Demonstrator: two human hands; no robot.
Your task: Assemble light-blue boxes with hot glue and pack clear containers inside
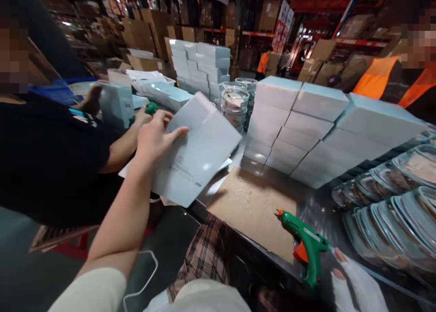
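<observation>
Warehouse table [252,203], left hand [155,137] gripping flat carton [200,151], right hand [354,284] loose beside glue gun [306,246]

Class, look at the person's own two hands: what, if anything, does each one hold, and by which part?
The left hand grips a flat pale-blue carton by its left edge. The right hand holds nothing; it rests beside the green glue gun.

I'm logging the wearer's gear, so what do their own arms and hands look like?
The left hand is bare, and its forearm is bare up to a cream sleeve near the elbow. The right hand wears a white fingerless glove that leaves the fingertips uncovered. No markings or cables show on either.
</observation>
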